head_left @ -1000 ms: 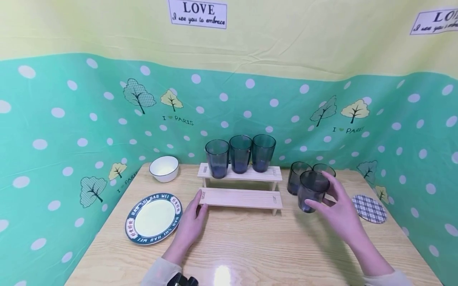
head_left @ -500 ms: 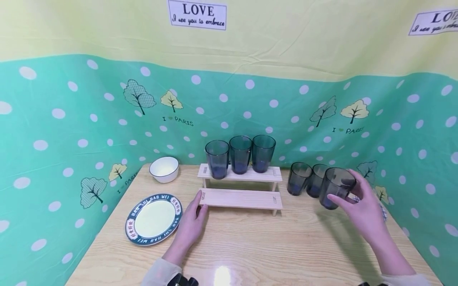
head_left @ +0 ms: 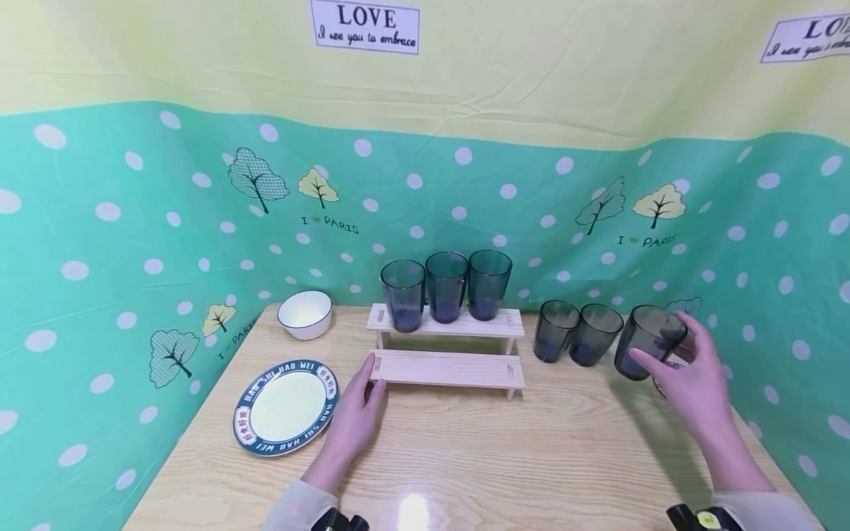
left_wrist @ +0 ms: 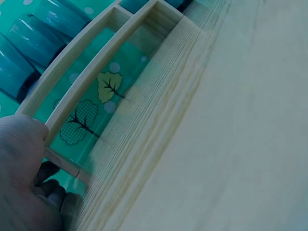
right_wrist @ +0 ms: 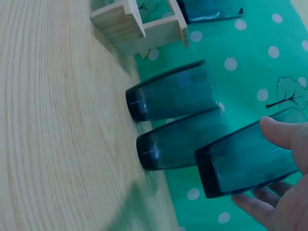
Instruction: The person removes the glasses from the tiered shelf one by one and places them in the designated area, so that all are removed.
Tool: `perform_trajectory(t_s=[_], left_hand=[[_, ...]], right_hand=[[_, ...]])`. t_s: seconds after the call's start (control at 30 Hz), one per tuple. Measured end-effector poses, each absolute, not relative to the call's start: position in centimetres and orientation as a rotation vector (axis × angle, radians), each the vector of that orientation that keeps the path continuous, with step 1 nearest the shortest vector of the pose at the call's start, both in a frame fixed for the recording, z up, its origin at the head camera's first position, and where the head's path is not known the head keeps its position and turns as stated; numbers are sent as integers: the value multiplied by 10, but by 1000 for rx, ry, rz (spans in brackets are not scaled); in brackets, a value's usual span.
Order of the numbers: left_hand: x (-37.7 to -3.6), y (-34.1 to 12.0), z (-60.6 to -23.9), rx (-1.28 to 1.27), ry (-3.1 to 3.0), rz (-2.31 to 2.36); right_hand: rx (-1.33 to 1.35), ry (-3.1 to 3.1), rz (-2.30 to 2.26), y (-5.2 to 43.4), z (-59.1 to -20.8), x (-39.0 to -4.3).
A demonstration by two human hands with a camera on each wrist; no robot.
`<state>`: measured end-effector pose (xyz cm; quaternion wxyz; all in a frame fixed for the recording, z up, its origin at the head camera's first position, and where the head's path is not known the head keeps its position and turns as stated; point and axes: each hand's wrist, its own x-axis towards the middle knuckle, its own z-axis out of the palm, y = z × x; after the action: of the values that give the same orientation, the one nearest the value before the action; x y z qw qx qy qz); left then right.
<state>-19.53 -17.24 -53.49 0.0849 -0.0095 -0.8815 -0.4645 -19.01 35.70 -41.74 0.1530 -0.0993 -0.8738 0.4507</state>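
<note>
My right hand [head_left: 697, 376] grips a dark tinted glass tumbler [head_left: 647, 346], thumb on the near side. In the right wrist view this held tumbler [right_wrist: 245, 156] is a little off the table. To its left stand two matching tumblers [head_left: 556, 332], [right_wrist: 183, 137] close together. My left hand [head_left: 355, 409] holds the left end of the lower tier of a two-step wooden rack [head_left: 445, 366]; the left wrist view shows the thumb [left_wrist: 29, 127] at the tier's corner and curled fingers below. Three more tumblers [head_left: 446, 287] stand in a row on the upper tier.
A blue-rimmed plate [head_left: 285, 407] lies left of my left hand. Behind it sits a white bowl [head_left: 305, 313]. A checked coaster [head_left: 659, 386] is mostly hidden behind my right hand. A patterned cloth [head_left: 458, 184] hangs around the back and sides of the wooden table [head_left: 498, 457].
My right hand has carried the tumbler rightward, from in front of the two standing tumblers to their right side, over toward the coaster. The left hand and the rack have stayed put.
</note>
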Motion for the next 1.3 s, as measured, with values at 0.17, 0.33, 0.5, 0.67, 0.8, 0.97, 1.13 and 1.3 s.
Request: perform_trajectory(t_s=[0.17, 0.33, 0.5, 0.67, 0.8, 0.97, 1.13, 1.3], left_hand=[[-196, -173, -535, -32, -2630, -1390], [-196, -173, -534, -32, -2631, -1388], [-195, -173, -534, -33, -2634, -1384], [-195, -174, -535, -31, -2634, -1387], [-195, -174, -534, -30, -2631, -1392], [-195, -174, -534, -26, -2632, -1399], [-194, -173, -534, -26, -2630, -1402], [-194, -173, -534, -30, -2619, -1408]], right_hand=[[-333, -2526, 1248, 363, -422, -199], [-344, -2550, 1207, 369, -428, -210], [-351, -2545, 1223, 373, -436, -222], [-377, -2544, 1216, 374, -444, -231], [-380, -2548, 1219, 375, -447, -236], [-370, -2540, 1222, 377, -454, -241], [-369, -2527, 1227, 378, -462, -245], [-363, -2524, 1252, 378, -467, -247]])
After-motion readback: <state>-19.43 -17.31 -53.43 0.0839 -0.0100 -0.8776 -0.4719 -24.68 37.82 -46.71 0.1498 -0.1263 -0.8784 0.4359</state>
